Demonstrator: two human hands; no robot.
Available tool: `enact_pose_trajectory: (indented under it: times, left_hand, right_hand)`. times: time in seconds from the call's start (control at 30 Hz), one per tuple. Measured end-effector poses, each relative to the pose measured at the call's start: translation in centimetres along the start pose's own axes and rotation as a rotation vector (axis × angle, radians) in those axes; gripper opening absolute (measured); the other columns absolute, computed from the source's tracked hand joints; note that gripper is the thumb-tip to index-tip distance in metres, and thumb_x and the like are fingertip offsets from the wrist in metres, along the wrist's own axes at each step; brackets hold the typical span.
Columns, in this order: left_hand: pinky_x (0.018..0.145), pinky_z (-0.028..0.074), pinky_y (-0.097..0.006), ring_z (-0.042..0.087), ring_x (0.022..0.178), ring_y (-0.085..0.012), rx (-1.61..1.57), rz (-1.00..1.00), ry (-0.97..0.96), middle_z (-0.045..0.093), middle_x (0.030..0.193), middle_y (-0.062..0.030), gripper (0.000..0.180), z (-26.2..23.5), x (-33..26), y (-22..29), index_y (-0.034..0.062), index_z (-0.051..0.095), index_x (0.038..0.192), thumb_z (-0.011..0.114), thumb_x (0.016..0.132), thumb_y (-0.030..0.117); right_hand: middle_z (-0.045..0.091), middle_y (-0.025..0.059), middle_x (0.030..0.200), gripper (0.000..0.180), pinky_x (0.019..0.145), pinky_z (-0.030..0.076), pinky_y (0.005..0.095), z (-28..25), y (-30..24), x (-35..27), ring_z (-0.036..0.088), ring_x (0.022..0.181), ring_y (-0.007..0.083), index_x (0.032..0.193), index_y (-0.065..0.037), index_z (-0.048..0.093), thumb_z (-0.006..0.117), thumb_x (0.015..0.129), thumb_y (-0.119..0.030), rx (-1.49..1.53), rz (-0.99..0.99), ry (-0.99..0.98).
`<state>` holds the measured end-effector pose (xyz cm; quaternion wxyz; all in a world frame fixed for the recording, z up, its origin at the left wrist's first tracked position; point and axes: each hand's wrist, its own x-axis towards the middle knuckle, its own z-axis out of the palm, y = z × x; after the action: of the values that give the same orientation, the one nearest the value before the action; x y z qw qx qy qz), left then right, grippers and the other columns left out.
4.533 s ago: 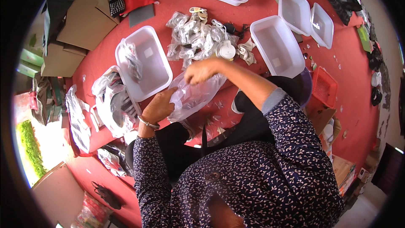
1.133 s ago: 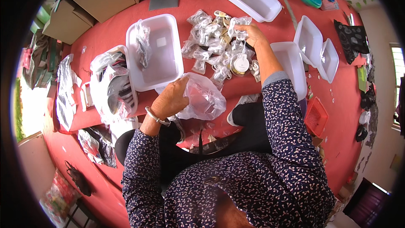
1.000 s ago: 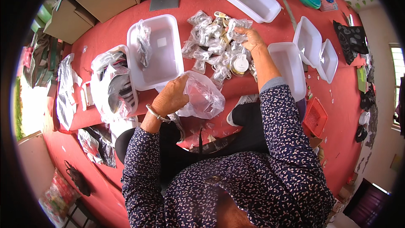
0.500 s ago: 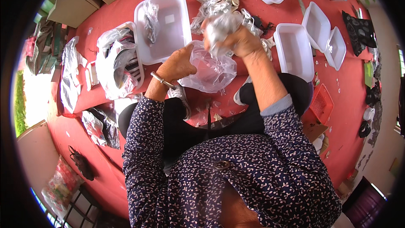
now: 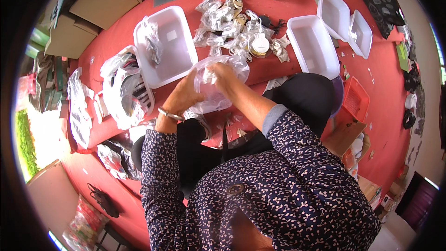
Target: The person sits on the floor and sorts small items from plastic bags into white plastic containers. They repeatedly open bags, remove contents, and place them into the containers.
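Between my knees a clear plastic bag (image 5: 240, 68) hangs over the red cloth, its mouth spread. My left hand (image 5: 184, 94) is closed on the bag's left edge, a metal bangle at the wrist. At the bag's mouth my right hand (image 5: 224, 79) has its fingers curled around a small whitish bundle (image 5: 210, 77), partly hidden by the fingers and the plastic. Just beyond the bag lies a pile of small plastic-wrapped packets (image 5: 217, 21) with pale coiled cords. A round white disc-shaped item (image 5: 260, 43) rests at the pile's right side.
A white tray (image 5: 189, 42) with crumpled plastic in it stands to the left, beside a basket of bagged striped things (image 5: 139, 94). On the right are another white tray (image 5: 291, 32), two smaller ones and a red basket (image 5: 357, 97). Cardboard boxes (image 5: 100, 2) stand far left.
My right hand has come down and left from over the pile to the bag's mouth, bringing its wrapped bundle. My left hand stays at the bag. The view has shifted slightly.
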<state>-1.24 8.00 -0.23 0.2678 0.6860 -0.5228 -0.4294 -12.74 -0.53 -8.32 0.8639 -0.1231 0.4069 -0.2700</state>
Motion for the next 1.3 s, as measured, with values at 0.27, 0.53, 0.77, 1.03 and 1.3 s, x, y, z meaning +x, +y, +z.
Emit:
enact_pose_trajectory:
  times: [0.27,0.53,0.77,1.03,1.3]
  left_hand:
    - [0.095,0.029,-0.027,0.038,0.114,-0.0214,-0.155,-0.277,0.048,0.041,0.122,-0.0163,0.076,1.0,-0.8,-2.1,-0.007,0.031,0.124,0.061,0.054,-0.001]
    - [0.076,0.045,-0.032,0.055,0.09,-0.0278,0.184,-0.133,-0.002,0.048,0.11,-0.026,0.077,0.0,-1.3,0.3,-0.0055,0.027,0.125,0.055,0.054,0.0]
    - [0.078,0.043,-0.039,0.052,0.093,-0.037,0.347,-0.13,-0.007,0.051,0.098,-0.0287,0.051,1.9,-0.3,-0.8,-0.01,0.036,0.11,0.052,0.063,0.004]
    - [0.07,0.042,-0.044,0.052,0.082,-0.0398,0.355,0.008,0.099,0.054,0.085,-0.0261,0.035,-0.3,-0.9,-0.5,-0.0057,0.043,0.097,0.048,0.064,0.002]
    - [0.069,0.042,-0.044,0.052,0.079,-0.0411,0.25,0.019,-0.004,0.054,0.079,-0.0278,0.042,-1.3,-1.3,0.7,-0.0073,0.046,0.099,0.051,0.058,0.004]
  right_hand:
    - [0.059,0.019,0.09,0.039,0.067,0.046,0.0355,0.8,2.6,1.6,0.057,0.08,0.0255,0.095,0.006,0.056,0.064,0.065,-0.018,-0.759,0.153,0.238]
    - [0.059,0.0239,0.073,0.023,0.063,0.048,0.0363,1.5,-7.4,2.8,0.06,0.068,0.0317,0.075,0.007,0.058,0.05,0.064,-0.011,-1.756,-0.362,0.001]
    - [0.062,0.0176,0.077,0.025,0.055,0.047,0.0314,0.4,-10.4,1.4,0.06,0.062,0.0269,0.083,0.003,0.059,0.055,0.07,-0.019,-1.709,-0.404,-0.378]
    - [0.059,0.0116,0.069,0.012,0.057,0.046,0.0381,-2.6,-17.3,4.0,0.058,0.06,0.0284,0.075,-0.008,0.06,0.048,0.072,-0.007,-2.155,-0.598,0.353]
    - [0.043,0.0131,0.103,0.015,0.067,0.048,0.0391,-7.6,-9.6,5.7,0.053,0.086,0.0305,0.087,-0.008,0.052,0.049,0.073,-0.005,-2.513,-0.855,-0.312]
